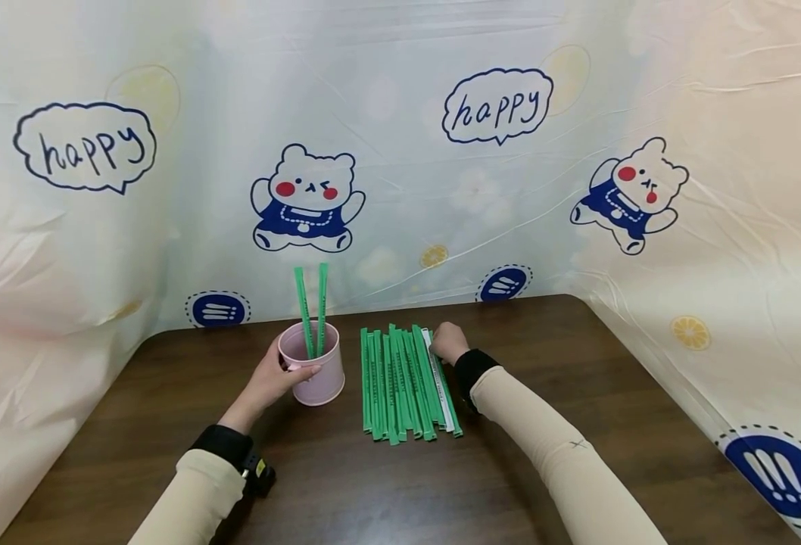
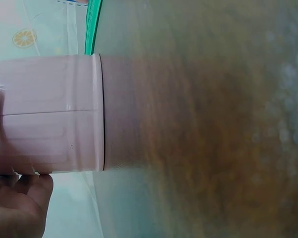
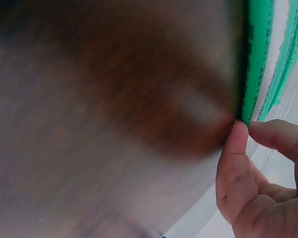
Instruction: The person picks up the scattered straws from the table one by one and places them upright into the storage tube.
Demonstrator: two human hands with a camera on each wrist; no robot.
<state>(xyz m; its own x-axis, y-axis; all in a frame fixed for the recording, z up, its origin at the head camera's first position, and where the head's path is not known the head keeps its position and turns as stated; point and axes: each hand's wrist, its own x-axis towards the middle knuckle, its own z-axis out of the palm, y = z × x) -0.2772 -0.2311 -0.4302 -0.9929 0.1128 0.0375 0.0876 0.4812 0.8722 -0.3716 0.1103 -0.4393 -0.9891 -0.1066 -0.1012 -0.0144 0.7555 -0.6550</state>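
And the right hand (image 1: 450,343) has thumb and finger pinched on the far end of the outermost green stick (image 3: 256,64), right edge of the row (image 1: 397,386) flat on the table (image 1: 346,492)! Over left, the left hand (image 1: 271,382) curls round the pink cup (image 1: 322,384), upright, two sticks (image 1: 322,303) leaning inside. Dark wood grain below, far corners rounded; beyond, a pale, creased curtain (image 1: 400,189) wraps back and sides, all bears (image 1: 307,198), orange slices (image 1: 434,256) and "happy" bubbles (image 1: 498,106).

The cup (image 1: 322,384) is pink, the sticks (image 1: 403,382) green, one stick (image 1: 438,383) apparently white.
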